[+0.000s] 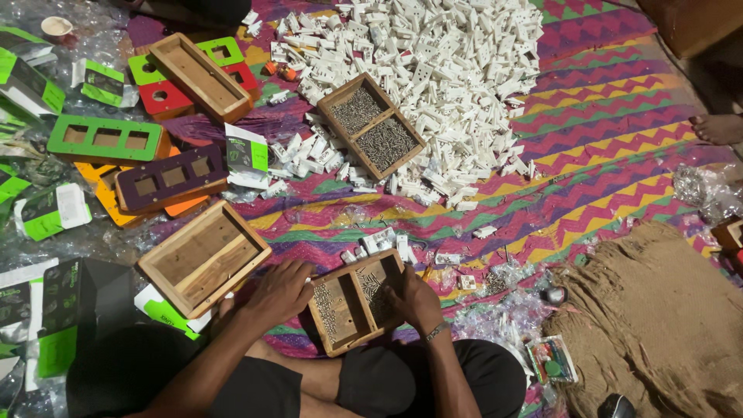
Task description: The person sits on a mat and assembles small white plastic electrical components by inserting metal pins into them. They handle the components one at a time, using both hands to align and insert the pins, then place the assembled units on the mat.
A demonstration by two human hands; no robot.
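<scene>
**Two hands at a divided screw tray on a patterned mat**

The person's arms entered from the bottom edge, and the body and legs were largely cut off there. The left hand [280,292] lay over the near-left corner of a small two-compartment wooden tray [354,303], fingers curled loosely on its rim; whether anything was pinched beneath them could not be told. The right hand [414,298] covered the tray's right end, fingers bent down into the right compartment and hiding part of its contents; it appeared closed over small parts, but the grip itself was not visible. A bangle showed at that wrist.

The tray sat on the mat just ahead of the person's crossed legs. Its left compartment held a thin scatter of small metal screws; the right held a denser lot.

A second divided tray [371,126], further off, rested against a large heap of white plastic parts [433,70], both halves filled with dark screws. An empty wooden box [204,257] lay just left of the left hand, and another empty box [198,76] lay at upper left. Green and purple cut-out frames [107,139] lay beside it. A burlap sack [658,317] occupied the lower right. A bare foot [718,128] was cut off at the right edge.
</scene>
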